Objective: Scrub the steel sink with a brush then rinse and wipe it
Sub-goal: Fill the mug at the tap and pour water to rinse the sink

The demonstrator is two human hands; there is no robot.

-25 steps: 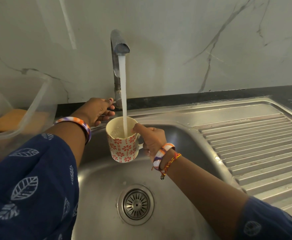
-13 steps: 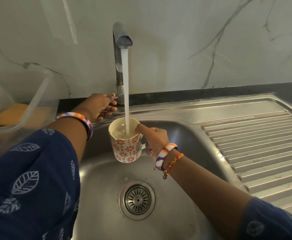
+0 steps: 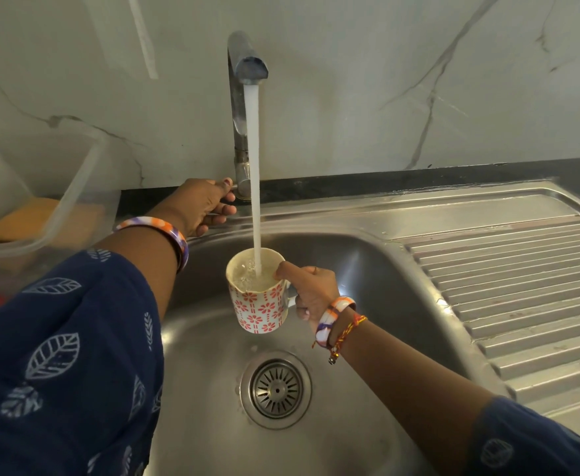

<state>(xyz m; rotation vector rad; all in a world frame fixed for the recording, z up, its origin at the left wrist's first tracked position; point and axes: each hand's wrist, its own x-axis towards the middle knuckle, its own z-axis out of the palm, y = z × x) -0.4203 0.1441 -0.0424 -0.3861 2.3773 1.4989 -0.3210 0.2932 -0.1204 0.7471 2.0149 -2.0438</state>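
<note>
The steel sink [image 3: 367, 269] fills the middle of the head view, with a round drain strainer [image 3: 276, 389] in its bowl. A chrome tap [image 3: 238, 108] at the back runs a white stream of water. My right hand [image 3: 310, 288] grips the handle of a white mug with red flowers [image 3: 259, 305], thumb on the rim, held upright under the stream above the bowl. The mug is nearly full of water. My left hand [image 3: 202, 204] curls around the tap's lever at its base. No brush is in view.
A ribbed steel drainboard [image 3: 508, 290] lies to the right of the bowl. A clear plastic container [image 3: 72, 201] stands at the left with an orange-brown object inside. A marble wall [image 3: 367, 80] rises behind a black counter strip [image 3: 419, 182].
The mug has filled with more water and sits a little lower in the bowl. My left hand has stayed on the tap lever. The camera has tilted slightly.
</note>
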